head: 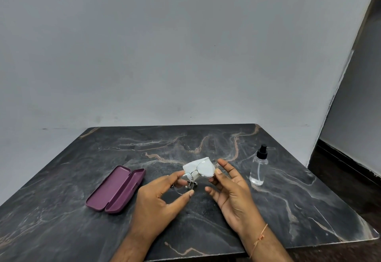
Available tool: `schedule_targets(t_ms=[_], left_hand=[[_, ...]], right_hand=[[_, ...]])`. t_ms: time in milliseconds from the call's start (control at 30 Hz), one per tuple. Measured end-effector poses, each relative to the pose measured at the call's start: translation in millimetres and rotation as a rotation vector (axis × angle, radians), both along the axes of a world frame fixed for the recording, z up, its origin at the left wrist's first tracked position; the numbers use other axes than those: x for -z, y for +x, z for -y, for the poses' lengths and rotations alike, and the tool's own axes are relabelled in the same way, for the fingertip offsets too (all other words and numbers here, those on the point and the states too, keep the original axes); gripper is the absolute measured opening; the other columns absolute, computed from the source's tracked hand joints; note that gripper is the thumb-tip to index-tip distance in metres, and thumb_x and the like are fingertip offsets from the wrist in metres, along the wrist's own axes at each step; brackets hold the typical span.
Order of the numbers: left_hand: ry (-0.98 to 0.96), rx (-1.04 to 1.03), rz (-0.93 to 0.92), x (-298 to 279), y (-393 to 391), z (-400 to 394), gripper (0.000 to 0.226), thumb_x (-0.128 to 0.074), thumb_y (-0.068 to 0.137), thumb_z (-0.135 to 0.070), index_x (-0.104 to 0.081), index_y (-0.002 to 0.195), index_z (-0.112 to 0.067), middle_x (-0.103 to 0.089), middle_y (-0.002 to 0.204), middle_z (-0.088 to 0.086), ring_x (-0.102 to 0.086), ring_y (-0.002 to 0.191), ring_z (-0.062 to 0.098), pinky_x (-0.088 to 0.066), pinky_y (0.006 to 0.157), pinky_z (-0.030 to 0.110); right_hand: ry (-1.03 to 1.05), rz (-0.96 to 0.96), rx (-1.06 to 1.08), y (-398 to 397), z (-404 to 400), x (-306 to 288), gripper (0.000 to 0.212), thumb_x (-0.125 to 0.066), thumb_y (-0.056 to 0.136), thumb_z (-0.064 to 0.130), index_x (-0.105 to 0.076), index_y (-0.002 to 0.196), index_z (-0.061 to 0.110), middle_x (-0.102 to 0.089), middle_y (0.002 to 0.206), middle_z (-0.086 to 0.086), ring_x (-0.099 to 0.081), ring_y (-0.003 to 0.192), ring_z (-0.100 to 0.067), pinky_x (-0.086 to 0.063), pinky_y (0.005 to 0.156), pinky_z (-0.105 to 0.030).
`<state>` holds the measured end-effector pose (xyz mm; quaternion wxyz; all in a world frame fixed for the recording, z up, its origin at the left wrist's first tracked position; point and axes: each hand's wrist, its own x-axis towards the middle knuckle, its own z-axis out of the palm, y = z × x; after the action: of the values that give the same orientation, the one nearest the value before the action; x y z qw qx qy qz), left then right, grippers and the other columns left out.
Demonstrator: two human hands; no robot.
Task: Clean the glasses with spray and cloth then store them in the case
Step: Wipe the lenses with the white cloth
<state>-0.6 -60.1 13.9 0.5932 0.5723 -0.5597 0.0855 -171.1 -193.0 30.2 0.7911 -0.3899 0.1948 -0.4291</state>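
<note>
We held the wire-rimmed glasses (193, 177) in the air just above the dark marble-patterned table (288, 210), one hand at each end, so that both lenses faced us and could be checked. Our left hand (158, 202) pinched the rim of one lens between thumb and forefinger, touching only the edge, probably to keep prints off the glass. Our right hand (228, 187) steadied the other lens at its rim with thumb and fingertips, the remaining fingers spread loosely. The white cloth (198, 168) lay on the table just behind the glasses, within easy reach. The clear spray bottle (259, 168) stood upright to the right, apart from our hands. The maroon case (116, 189) lay open on the left, ready to receive the glasses.
</note>
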Motion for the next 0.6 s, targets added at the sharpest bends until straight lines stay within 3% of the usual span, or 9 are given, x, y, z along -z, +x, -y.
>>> schedule_targets(t_ms=[300, 500, 600], left_hand=[[0.022, -0.02, -0.001, -0.5, -1.2, -1.5, 0.059, -0.104, 0.073, -0.016, -0.082, 0.127, -0.025, -0.082, 0.106, -0.026, -0.08, 0.099, 0.0, -0.057, 0.095, 0.012], [0.007, -0.019, -0.048, -3.4, -2.0, -2.8, 0.055, -0.1, 0.076, -0.029, -0.083, 0.127, -0.023, -0.083, 0.106, -0.024, -0.081, 0.098, 0.001, -0.057, 0.095, 0.012], [-0.016, -0.038, -0.072, -4.6, -1.4, -3.4, 0.054, -0.099, 0.076, -0.029, -0.082, 0.127, -0.019, -0.084, 0.104, -0.02, -0.082, 0.095, 0.002, -0.059, 0.094, 0.014]], right_hand=[[0.078, 0.063, -0.023, -0.7, -1.8, -3.6, 0.053, -0.075, 0.086, 0.003, -0.065, 0.137, 0.01, -0.08, 0.1, -0.014, -0.078, 0.078, -0.018, -0.066, 0.065, -0.036], [0.128, 0.106, -0.059, -0.8, -3.1, -7.4, 0.046, -0.073, 0.086, 0.003, -0.067, 0.13, 0.012, -0.082, 0.101, -0.014, -0.08, 0.078, -0.022, -0.067, 0.065, -0.038], [0.164, 0.136, -0.054, -1.5, -3.0, -7.7, 0.045, -0.073, 0.085, 0.004, -0.07, 0.129, 0.012, -0.079, 0.104, -0.015, -0.075, 0.09, -0.026, -0.067, 0.066, -0.039]])
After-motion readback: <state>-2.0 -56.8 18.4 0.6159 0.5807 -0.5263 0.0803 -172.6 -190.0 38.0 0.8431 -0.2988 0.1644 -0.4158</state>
